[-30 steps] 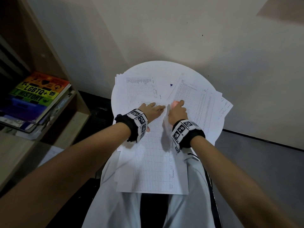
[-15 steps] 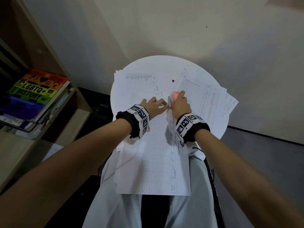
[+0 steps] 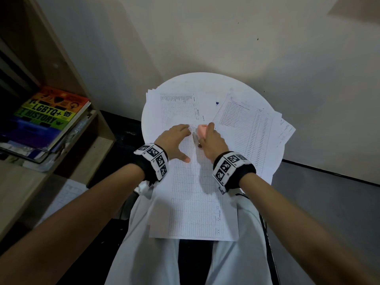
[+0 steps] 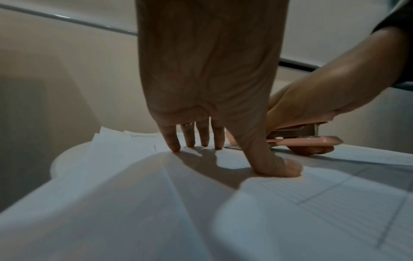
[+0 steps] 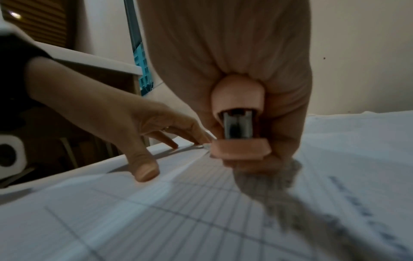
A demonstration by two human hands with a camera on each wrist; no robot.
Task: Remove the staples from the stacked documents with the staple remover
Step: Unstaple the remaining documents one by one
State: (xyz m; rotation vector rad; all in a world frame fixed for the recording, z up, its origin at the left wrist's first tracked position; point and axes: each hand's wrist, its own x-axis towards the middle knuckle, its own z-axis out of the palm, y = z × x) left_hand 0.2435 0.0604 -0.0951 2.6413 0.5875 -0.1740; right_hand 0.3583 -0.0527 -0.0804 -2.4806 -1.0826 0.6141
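- On the round white bench (image 3: 205, 83): stacked documents (image 3: 193, 194), near end overhanging the lap.
- Left hand (image 3: 174, 138): fingers (image 4: 174, 141) straight, pressing the top sheet.
- Right hand (image 3: 211, 140): curled round the pink staple remover (image 3: 200, 130), at the sheet's far edge.

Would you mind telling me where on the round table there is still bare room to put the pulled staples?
Bare tabletop shows only along the far rim, bordered by the left pile and the right pile. The near half is crowded: left hand, right hand with the staple remover, and gridded sheets.
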